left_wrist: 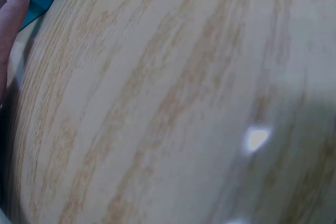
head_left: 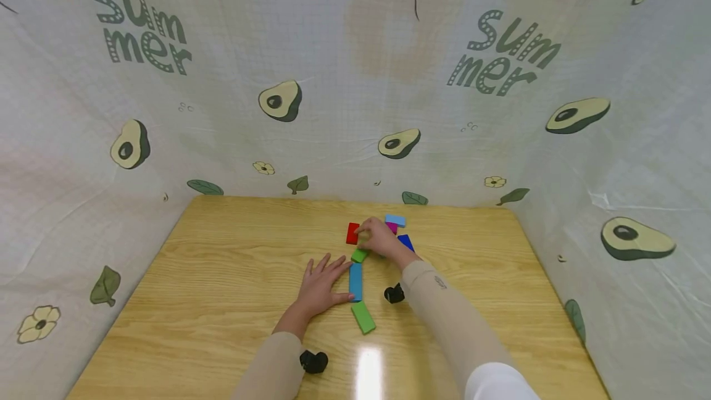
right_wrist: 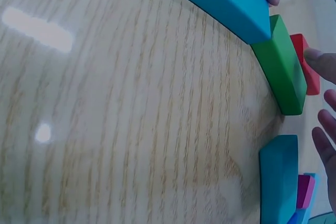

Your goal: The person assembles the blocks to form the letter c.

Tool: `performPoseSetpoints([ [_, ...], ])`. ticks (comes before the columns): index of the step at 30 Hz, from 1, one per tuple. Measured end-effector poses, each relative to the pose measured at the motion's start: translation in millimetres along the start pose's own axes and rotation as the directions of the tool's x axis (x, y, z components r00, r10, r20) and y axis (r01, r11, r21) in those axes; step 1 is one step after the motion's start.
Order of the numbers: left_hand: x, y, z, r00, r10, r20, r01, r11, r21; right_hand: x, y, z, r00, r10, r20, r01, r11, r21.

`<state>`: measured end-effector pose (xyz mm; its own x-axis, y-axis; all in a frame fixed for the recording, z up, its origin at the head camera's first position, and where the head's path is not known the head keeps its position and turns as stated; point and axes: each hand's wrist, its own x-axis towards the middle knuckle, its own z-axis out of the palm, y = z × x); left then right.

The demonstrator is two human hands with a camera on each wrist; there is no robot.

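Observation:
A blue block (head_left: 356, 283) stands in a row with a green block (head_left: 363, 317) at its near end and another green block (head_left: 360, 255) at its far end. My left hand (head_left: 321, 287) lies spread along the blue block's left side, thumb and index fingertip right at it. Over the far green block hovers my right hand (head_left: 382, 238), its thumb (right_wrist: 317, 59) near that block and its fingers stretched toward the red block (head_left: 352, 233). Nothing shows between thumb and fingers in the right wrist view.
Beyond the right hand lie a light blue block (head_left: 395, 220), a magenta block (head_left: 392, 227) and a dark blue block (head_left: 406, 242). A teal block (right_wrist: 278, 179) shows in the right wrist view. Patterned cloth (head_left: 333, 159) walls the wooden table (head_left: 233, 276).

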<state>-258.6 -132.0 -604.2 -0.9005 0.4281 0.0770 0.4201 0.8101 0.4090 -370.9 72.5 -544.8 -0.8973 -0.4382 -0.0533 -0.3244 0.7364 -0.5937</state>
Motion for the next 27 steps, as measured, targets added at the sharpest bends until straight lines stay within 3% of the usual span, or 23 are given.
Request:
performPoseSetpoints([
  [27, -0.6, 1.7, -0.3, 1.0, 0.017, -0.024, -0.017, 1.0, -0.002, 20.2, -4.3, 9.4, 1.0, 0.021, -0.011, -0.021, 1.0, -0.004],
])
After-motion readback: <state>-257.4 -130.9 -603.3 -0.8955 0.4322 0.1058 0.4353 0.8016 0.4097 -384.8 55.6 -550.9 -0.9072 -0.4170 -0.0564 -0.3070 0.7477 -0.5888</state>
